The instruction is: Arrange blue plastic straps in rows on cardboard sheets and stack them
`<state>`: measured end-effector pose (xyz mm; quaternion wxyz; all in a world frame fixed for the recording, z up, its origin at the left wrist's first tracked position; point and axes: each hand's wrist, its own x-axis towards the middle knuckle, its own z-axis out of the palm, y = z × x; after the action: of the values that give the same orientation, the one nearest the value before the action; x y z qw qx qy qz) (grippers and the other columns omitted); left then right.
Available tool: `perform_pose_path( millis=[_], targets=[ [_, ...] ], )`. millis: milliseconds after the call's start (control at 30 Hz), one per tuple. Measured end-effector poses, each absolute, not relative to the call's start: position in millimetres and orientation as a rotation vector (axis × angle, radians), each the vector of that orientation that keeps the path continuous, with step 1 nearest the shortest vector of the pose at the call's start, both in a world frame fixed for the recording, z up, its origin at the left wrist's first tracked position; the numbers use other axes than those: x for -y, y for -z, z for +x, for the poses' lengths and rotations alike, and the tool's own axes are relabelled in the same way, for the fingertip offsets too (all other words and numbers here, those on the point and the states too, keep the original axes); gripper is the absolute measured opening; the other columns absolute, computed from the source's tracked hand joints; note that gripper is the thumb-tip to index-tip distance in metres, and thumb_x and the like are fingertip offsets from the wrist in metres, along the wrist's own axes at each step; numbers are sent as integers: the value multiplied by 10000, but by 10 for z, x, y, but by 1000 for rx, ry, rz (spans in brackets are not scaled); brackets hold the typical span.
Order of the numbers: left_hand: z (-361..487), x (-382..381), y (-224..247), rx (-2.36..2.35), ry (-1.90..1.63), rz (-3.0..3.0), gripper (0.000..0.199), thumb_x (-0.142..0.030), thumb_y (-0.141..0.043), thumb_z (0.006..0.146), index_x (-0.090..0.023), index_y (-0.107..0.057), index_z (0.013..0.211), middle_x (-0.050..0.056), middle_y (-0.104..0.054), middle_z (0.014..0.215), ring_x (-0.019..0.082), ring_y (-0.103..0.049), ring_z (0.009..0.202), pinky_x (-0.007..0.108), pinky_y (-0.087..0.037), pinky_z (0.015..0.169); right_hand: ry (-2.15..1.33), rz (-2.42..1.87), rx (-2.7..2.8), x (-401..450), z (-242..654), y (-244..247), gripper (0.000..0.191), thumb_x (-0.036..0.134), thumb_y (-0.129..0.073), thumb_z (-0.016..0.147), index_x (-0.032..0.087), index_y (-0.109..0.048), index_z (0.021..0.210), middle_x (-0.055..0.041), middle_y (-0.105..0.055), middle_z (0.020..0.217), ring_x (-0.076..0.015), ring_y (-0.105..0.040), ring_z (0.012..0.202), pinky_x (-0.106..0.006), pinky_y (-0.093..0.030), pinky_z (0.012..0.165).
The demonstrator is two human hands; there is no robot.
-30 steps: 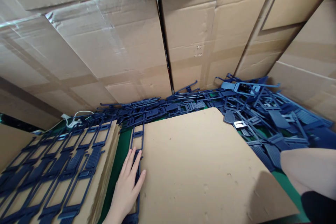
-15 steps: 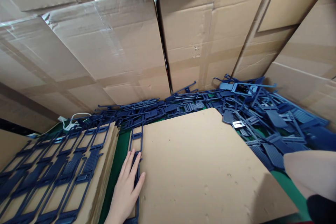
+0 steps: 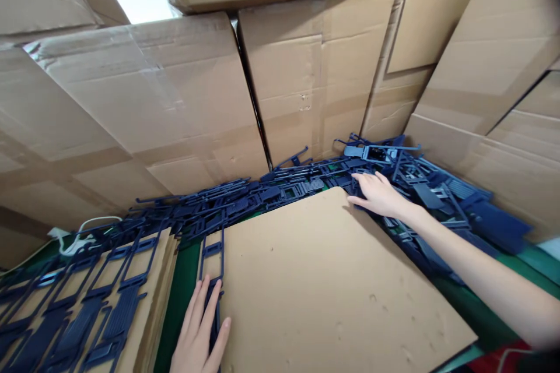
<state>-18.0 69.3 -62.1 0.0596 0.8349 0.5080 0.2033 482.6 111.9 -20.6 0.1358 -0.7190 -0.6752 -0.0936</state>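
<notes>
My left hand [image 3: 200,332] lies with fingers stretched over a dark blue plastic frame piece [image 3: 213,249] along the left edge of a cardboard sheet [image 3: 301,280]. It covers the middle of that piece. My right hand [image 3: 377,193] reaches over the far right corner of the sheet to the loose pile of blue plastic parts [image 3: 424,195]. Its fingers are apart, at the near side of the pile; I see nothing held in them. On a stack of cardboard [image 3: 160,297] at the left, several similar blue frames [image 3: 120,309] lie side by side.
Large cardboard boxes [image 3: 175,99] stand stacked along the back, with another box [image 3: 516,157] at the right. More blue parts [image 3: 245,204] lie in a band before them. A white cable [image 3: 81,239] sits at the far left. Green surface [image 3: 180,280] shows between the cardboard stacks.
My right arm has swung from the right edge over to the pile, its hand now in view. My left hand stays on the frame piece. The view has shifted right.
</notes>
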Motion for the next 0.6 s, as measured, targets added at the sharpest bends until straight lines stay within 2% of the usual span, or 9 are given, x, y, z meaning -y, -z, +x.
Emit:
perform_pose_path(
  millis=[133,333,500,600],
  targets=[
    [-198,-709,651,-1543,-608,2540,624,-304,-417,913,-379,-153,1474,-23,-157,1558,269,-144,1428,551,-271,1098,315,-2259,1801,-1303,4745,473,490,409,-484,842,61,-523,1185,-200,-628,1077,-317,-549,1048,-509,-202,1048],
    [-179,-697,643,-1558,-632,2551,618,-300,-421,914,-383,-165,1470,-13,-169,1555,273,-168,1423,553,-283,1094,299,-2284,1637,-1376,4740,474,318,294,-458,787,125,-577,1029,-167,-646,961,-308,-542,971,-545,-134,1021],
    [-146,-675,601,-1569,-594,2533,611,-292,-417,924,-377,-159,1471,-1,-160,1558,269,-146,1429,554,-260,1104,96,-2218,1515,-1376,4889,400,229,252,-503,680,200,-597,882,-64,-686,834,-284,-564,951,-546,-172,982],
    [-135,-667,584,-1574,-572,2532,614,-290,-426,925,-370,-158,1472,9,-156,1560,272,-148,1428,554,-252,1108,-9,-2145,1407,-1393,4954,287,241,283,-529,649,214,-602,868,-38,-694,839,-273,-580,958,-531,-217,960]
  ],
)
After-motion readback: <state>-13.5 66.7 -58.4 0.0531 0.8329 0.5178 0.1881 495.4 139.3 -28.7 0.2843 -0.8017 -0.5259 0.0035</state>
